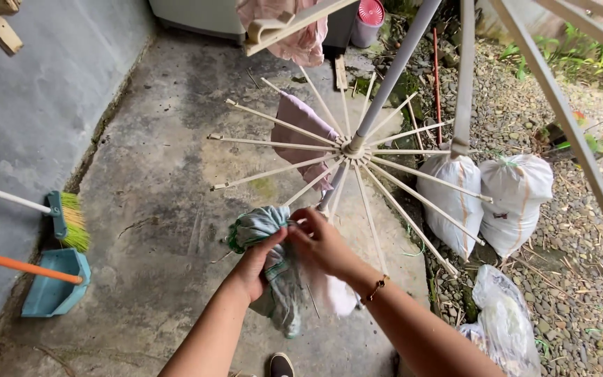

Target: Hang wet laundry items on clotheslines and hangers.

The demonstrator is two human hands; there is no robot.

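A grey-green cloth (263, 230) hangs over a spoke of a round drying rack (352, 147) with many white spokes on a grey pole. My left hand (258, 262) grips the cloth from below. My right hand (322, 241) pinches the cloth's top edge at the spoke; a bracelet sits on that wrist. A white cloth (336, 297) hangs just under my right hand. A mauve cloth (300, 126) hangs on the far side of the rack.
A pink garment (294, 38) hangs from an upper rack arm. A green broom (68, 220) and blue dustpan (54, 283) lean by the left wall. Two white sacks (486, 195) and a plastic bag (504, 321) lie on gravel to the right.
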